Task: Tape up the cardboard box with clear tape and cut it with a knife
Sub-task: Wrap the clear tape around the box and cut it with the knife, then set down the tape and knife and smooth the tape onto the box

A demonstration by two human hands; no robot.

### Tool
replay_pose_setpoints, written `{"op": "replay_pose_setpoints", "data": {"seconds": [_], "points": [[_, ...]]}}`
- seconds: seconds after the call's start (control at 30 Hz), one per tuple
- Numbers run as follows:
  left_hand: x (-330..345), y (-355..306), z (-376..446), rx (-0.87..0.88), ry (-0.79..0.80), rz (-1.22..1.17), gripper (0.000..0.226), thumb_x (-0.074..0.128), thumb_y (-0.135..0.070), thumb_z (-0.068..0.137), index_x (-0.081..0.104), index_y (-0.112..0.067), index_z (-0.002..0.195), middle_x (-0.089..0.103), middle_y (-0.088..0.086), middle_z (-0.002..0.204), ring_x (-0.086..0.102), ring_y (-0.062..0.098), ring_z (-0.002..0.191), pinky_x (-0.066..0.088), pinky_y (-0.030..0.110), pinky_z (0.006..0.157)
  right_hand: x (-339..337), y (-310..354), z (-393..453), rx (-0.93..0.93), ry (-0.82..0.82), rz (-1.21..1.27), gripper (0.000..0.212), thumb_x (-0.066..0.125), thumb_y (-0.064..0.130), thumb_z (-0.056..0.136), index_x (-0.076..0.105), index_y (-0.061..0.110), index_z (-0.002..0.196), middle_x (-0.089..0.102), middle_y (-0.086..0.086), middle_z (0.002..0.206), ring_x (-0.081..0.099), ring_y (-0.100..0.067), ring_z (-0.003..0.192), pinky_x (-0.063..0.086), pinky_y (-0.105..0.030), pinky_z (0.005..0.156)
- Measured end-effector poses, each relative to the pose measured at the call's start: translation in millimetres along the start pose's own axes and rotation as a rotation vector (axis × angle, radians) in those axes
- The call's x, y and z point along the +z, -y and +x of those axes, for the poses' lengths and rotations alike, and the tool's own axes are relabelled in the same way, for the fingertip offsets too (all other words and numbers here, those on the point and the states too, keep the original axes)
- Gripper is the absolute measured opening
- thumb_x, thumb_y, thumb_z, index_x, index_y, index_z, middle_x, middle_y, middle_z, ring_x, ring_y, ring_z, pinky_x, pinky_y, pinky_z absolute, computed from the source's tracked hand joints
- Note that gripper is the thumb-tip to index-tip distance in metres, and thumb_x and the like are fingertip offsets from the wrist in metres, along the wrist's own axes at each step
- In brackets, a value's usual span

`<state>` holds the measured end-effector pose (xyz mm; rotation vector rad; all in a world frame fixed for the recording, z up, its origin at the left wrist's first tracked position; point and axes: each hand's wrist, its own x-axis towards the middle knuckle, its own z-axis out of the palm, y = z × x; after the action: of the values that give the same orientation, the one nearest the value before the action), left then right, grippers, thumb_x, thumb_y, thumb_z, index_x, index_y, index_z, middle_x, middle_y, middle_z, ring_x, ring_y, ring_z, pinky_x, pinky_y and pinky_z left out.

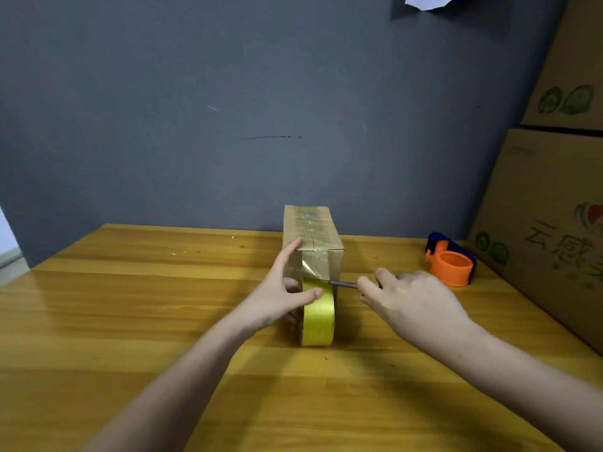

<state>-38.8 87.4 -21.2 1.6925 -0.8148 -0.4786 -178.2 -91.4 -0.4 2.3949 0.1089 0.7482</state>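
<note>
Here is the cut — the cardboard box (pixel 313 243) stands mid-table on the wooden table (pixel 130 305), its top and near face already glossy with tape, and the tape roll (pixel 318 313) stands on edge just in front of it, joined to the box by a short taut strip. The left hand (pixel 284 288) steadies that roll, thumb pressed over its rim and the other fingers spread up against the box's corner. The right hand (pixel 411 298) is closed around a knife (pixel 342 284), whose thin blade lies level with its tip at the strip between roll and box. Judged from this, taping is all but done and severing is the step in hand. The next move calls for keeping the strip tight and drawing the blade cleanly across — away from the left thumb, which sits close by.

Count: one small box, one roll, one knife, one orange tape dispenser (pixel 452 261) well off to the right, and two large cartons (pixel 551 203) stacked at the table's right edge.
</note>
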Motion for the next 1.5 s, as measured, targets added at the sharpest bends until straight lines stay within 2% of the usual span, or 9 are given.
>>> {"op": "replay_pose_setpoints", "data": {"seconds": [0.1,0.27,0.5,0.67,0.8,1.0,1.2,1.37,1.5], "points": [[-0.9,-1.2,-2.0,-0.015,0.003,-0.012,0.095,0.073,-0.022,0.079,0.007,-0.052,0.141,0.066,0.025,0.095,0.059,0.027,0.073,0.056,0.029,0.058,5.0,-8.3,-5.0,0.032,0.061,-0.030,0.039,0.085,0.018,0.063,0.056,0.011,0.089,0.055,-0.008,0.056,0.043,-0.022,0.030,0.022,-0.025,0.037],[-1.2,-4.5,-3.5,-0.020,0.008,0.000,0.100,0.071,-0.021,0.081,-0.001,-0.051,0.142,0.066,0.004,0.090,0.063,0.026,0.078,0.056,0.027,0.059,12.6,-15.4,-24.1,0.063,0.117,-0.047,0.043,0.085,0.018,0.063,0.049,0.010,0.084,0.053,-0.009,0.056,0.041,-0.022,0.029,0.019,-0.025,0.037],[6.8,4.4,-10.0,0.091,-0.005,-0.003,0.089,0.071,-0.017,0.080,0.013,-0.051,0.139,0.066,-0.005,0.090,0.061,0.010,0.066,0.053,0.032,0.074,2.3,-14.9,-43.7,0.393,0.224,0.149,0.022,0.049,0.044,0.091,0.053,0.023,0.094,0.062,0.005,0.078,0.059,-0.017,0.050,0.038,-0.029,0.037],[30.4,8.3,-6.6,0.116,-0.128,-0.073,0.047,0.062,-0.012,0.085,0.048,-0.028,0.127,0.051,0.000,0.064,0.046,0.013,0.065,0.038,0.022,0.065,13.8,-15.1,-52.0,0.882,0.312,1.009,0.022,0.042,0.038,0.096,0.058,0.024,0.095,0.059,0.004,0.085,0.059,-0.015,0.070,0.050,-0.035,0.059],[53.4,6.2,-2.8,0.184,-0.086,0.051,0.053,0.071,-0.030,0.073,0.049,-0.041,0.119,0.062,-0.005,0.077,0.058,0.010,0.075,0.050,0.034,0.080,23.1,-18.8,-58.1,1.218,0.448,1.469,0.027,0.047,0.034,0.095,0.062,0.016,0.109,0.062,-0.002,0.092,0.057,-0.014,0.079,0.043,-0.028,0.066],[102.3,-14.9,6.9,0.298,-0.075,0.531,0.055,0.065,-0.041,0.082,0.036,-0.040,0.129,0.063,-0.001,0.122,0.060,0.020,0.112,0.049,0.035,0.090,52.2,-32.6,-81.7,1.196,0.437,1.110,0.047,0.067,0.023,0.085,0.051,0.019,0.129,0.064,-0.006,0.106,0.061,-0.025,0.092,0.047,-0.035,0.077],[157.2,-6.7,29.1,0.505,-0.079,0.986,0.055,0.052,-0.036,0.090,0.025,-0.030,0.137,0.060,0.006,0.124,0.064,0.033,0.099,0.050,0.039,0.071,62.8,-39.9,-100.9,1.234,0.437,0.703,0.042,0.062,0.026,0.083,0.058,0.022,0.124,0.058,-0.009,0.124,0.059,-0.034,0.109,0.046,-0.040,0.088],[184.4,9.2,43.9,0.703,-0.112,1.144,0.063,0.082,-0.037,0.057,0.052,-0.026,0.112,0.071,-0.003,0.077,0.069,0.016,0.058,0.045,0.021,0.041,68.0,-38.3,-112.2,1.200,0.437,0.550,0.043,0.059,0.032,0.085,0.057,0.023,0.127,0.050,-0.010,0.120,0.056,-0.033,0.110,0.049,-0.042,0.086],[197.5,20.4,54.5,0.780,-0.165,1.231,0.059,0.081,-0.041,0.050,0.059,-0.027,0.103,0.069,-0.006,0.070,0.067,0.010,0.058,0.048,0.019,0.052,71.4,-38.4,-117.2,1.164,0.464,0.465,0.040,0.052,0.035,0.089,0.056,0.023,0.127,0.051,-0.009,0.117,0.053,-0.030,0.111,0.049,-0.040,0.082]]}}
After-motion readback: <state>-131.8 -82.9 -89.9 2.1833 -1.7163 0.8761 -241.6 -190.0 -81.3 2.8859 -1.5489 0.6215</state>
